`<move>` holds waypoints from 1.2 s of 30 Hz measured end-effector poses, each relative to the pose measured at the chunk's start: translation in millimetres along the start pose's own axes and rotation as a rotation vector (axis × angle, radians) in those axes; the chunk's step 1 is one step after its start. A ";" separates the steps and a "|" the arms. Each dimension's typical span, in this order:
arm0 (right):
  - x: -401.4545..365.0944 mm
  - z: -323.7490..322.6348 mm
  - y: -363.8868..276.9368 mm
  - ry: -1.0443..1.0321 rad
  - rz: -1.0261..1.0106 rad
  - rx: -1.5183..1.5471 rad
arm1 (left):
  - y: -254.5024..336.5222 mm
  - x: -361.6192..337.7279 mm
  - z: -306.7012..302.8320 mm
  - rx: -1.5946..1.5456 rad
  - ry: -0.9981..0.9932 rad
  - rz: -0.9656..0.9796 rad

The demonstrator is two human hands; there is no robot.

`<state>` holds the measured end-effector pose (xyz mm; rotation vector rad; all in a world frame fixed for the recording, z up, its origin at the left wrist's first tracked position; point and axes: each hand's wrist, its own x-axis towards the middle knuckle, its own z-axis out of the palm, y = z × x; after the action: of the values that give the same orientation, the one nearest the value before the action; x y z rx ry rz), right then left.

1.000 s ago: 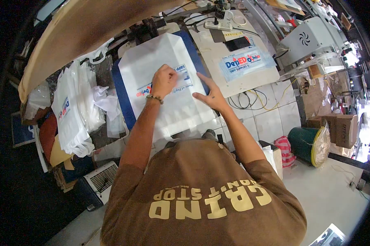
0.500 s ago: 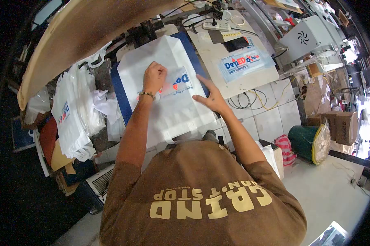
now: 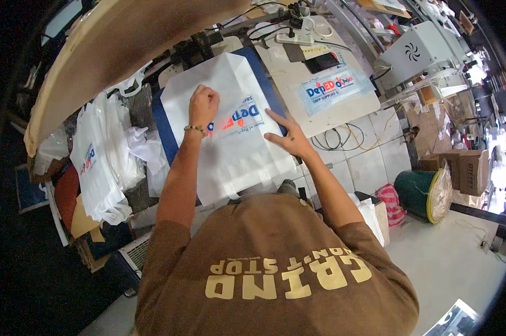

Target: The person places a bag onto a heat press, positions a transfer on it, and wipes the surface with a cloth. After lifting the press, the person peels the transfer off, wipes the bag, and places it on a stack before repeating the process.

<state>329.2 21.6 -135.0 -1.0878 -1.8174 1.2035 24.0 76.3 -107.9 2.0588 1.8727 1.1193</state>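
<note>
A white non-woven bag (image 3: 230, 162) lies flat on a dark blue board (image 3: 256, 64). On the bag is a printed transfer sheet (image 3: 244, 119) with blue and red lettering, upside down from my side. My left hand (image 3: 203, 105), with a beaded bracelet at the wrist, is curled closed just over the left end of the print; what its fingers hold, if anything, is hidden. My right hand (image 3: 289, 137) rests at the bag's right edge, fingers spread and thumb apart, pressing on the bag.
To the left hang several white printed bags (image 3: 99, 162). On a side board to the right lie a stack of printed film sheets (image 3: 334, 92), a black phone (image 3: 322, 63) and a power strip (image 3: 295, 39). A grey machine (image 3: 415, 53) stands beyond; cables (image 3: 342, 137) trail below.
My left hand has moved left across the bag, and more of the lettering shows. My right hand stays at the bag's right edge, slightly shifted.
</note>
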 end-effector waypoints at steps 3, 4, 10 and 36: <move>1.9 3.1 4.8 0.034 -0.021 -0.030 | -9.1 3.5 -2.7 -0.003 -0.001 0.004; -0.2 3.7 3.6 0.041 0.006 -0.048 | -12.5 1.5 -3.2 -0.023 0.001 0.002; 1.3 1.9 1.3 -0.013 0.080 0.027 | -33.2 6.4 -4.9 0.022 0.052 0.039; -2.8 2.4 -9.5 0.111 -0.002 -0.125 | -198.8 42.8 -80.6 0.286 0.298 -0.021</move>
<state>325.7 16.1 -127.1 -1.1976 -1.8273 1.0188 -185.5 128.1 -143.9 2.1016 2.3098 1.2793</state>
